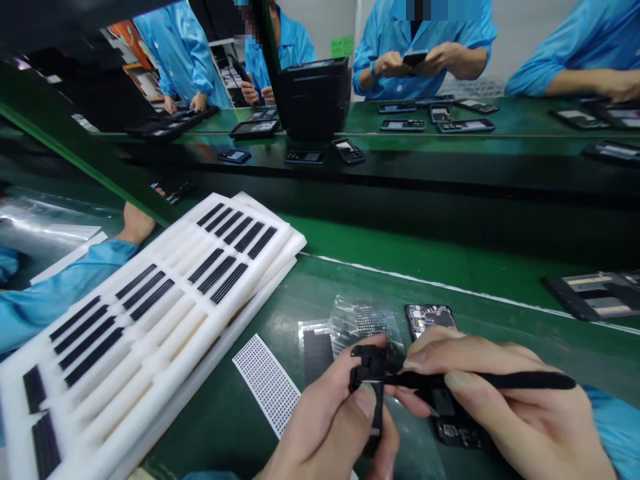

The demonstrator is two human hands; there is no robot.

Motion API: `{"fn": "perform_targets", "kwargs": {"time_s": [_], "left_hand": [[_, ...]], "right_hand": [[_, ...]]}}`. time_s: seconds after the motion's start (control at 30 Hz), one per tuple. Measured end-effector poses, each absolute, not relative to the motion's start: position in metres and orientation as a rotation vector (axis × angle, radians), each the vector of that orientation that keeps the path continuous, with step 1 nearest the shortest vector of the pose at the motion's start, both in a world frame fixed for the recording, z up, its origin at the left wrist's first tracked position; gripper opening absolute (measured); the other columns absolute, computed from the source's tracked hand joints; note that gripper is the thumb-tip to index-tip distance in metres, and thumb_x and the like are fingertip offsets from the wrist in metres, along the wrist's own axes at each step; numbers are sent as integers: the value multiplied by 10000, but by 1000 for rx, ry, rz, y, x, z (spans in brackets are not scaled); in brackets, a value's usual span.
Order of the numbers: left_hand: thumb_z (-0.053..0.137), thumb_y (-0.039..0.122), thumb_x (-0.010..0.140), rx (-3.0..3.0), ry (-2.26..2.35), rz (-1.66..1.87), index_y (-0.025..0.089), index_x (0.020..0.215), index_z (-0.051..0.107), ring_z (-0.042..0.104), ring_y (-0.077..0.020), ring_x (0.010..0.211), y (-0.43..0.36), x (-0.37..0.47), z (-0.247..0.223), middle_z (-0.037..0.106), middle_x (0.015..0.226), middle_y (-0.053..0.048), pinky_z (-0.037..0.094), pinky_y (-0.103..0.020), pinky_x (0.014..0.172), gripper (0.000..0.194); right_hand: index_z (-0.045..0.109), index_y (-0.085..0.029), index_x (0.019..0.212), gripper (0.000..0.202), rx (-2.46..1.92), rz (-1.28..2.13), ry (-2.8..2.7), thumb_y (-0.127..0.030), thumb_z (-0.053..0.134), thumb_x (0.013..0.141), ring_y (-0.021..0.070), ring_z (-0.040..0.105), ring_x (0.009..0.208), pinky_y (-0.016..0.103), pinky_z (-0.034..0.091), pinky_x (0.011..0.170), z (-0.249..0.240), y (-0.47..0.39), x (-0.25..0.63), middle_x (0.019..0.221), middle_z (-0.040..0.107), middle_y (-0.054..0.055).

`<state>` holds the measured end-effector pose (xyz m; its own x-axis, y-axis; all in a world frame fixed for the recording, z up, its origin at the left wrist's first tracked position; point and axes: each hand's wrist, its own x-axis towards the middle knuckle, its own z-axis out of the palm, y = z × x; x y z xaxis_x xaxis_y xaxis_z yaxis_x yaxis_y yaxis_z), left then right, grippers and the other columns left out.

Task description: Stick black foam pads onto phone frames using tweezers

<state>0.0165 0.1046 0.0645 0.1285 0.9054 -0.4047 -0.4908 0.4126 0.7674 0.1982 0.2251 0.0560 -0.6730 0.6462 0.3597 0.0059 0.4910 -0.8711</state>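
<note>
Between the thumb and fingers of my left hand (333,423) is a small black part (369,365), held up above the green mat. My right hand (520,400) pinches a slim black tool (530,381), its tip at the right side of the part. Behind and below my right hand lies an opened phone (430,317) with its inner board showing; my fingers cover its middle. A white sheet of black dots (267,383) lies left of my left hand. Clear plastic with small black pieces (370,320) and a dark grey strip sheet (318,353) lie just beyond it.
Stacked white foam trays (165,320) with black strips fill the left side. A co-worker's arm (65,287) reaches in beyond them. Phones (349,151) and a black bin (315,100) stand on the raised shelf. People in blue work across from me. A dark frame (595,293) lies right.
</note>
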Motion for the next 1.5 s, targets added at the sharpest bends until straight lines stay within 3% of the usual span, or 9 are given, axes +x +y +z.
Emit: {"fn": "perform_targets", "kwargs": {"time_s": [0.2,0.33,0.43,0.53,0.67,0.77,0.87,1.07,1.5], "left_hand": [[515,437,1002,559,973,1099,217,1468,415,470,-69,561,100,15,59,683,974,-104,419,-264,595,525],[506,475,987,546,1064,1097,212,1484,388,454,-54,498,89,3,58,692,1035,-119,394,-243,534,575],[430,476,1018,611,1544,1132,252,1490,369,512,-84,588,65,-11,60,679,1150,-86,479,-269,646,526],[432,460,1021,783,2109,1048,267,1372,493,624,-166,901,27,-25,53,671,1153,-47,510,-306,877,405],[387,222,1026,1319,2405,777,266,1222,557,666,-158,906,-25,-43,24,677,1034,-32,524,-239,766,263],[341,30,941,1888,2364,462,221,1364,509,631,-186,1082,-51,-50,3,627,1296,-96,509,-268,844,493],[329,72,938,2270,2150,229,189,1432,498,607,-223,991,-60,-43,-7,520,1479,-129,506,-341,810,535],[369,222,1021,2327,1943,67,262,1421,536,536,-200,911,-49,-14,-8,458,1557,-35,464,-349,779,436],[443,132,936,2214,2009,-141,258,1494,453,532,-212,937,-39,0,-7,391,1603,-29,473,-366,777,572]], "right_hand": [[677,-361,1164,232,-474,1252,-2043,-306,495,1031,207,750,862,287,619,736,58,215,197,903,793,6],[756,-319,1020,203,-650,1306,-1937,-345,554,1006,202,756,836,277,633,716,47,241,199,918,780,19],[774,-247,916,303,-900,1377,-1736,-470,579,979,199,751,751,305,641,694,30,273,195,910,766,53],[768,-195,838,360,-943,1489,-1850,-502,616,949,191,739,723,288,633,670,16,270,179,877,760,75],[762,-187,928,330,-735,1681,-2252,-419,539,1003,195,737,846,281,617,751,14,211,155,961,764,74],[744,-194,1009,265,-650,1702,-2357,-352,531,1008,190,729,896,271,600,787,14,180,146,983,755,62],[727,-182,973,255,-548,1775,-2403,-320,517,1015,172,723,824,255,592,739,12,175,144,929,746,60],[702,-176,1013,180,-331,1740,-2497,-233,531,1005,173,693,785,280,569,712,1,176,153,880,722,73],[691,-181,1142,222,-227,1696,-2492,-187,510,1014,178,664,786,301,540,678,-8,179,157,921,716,82]]}}
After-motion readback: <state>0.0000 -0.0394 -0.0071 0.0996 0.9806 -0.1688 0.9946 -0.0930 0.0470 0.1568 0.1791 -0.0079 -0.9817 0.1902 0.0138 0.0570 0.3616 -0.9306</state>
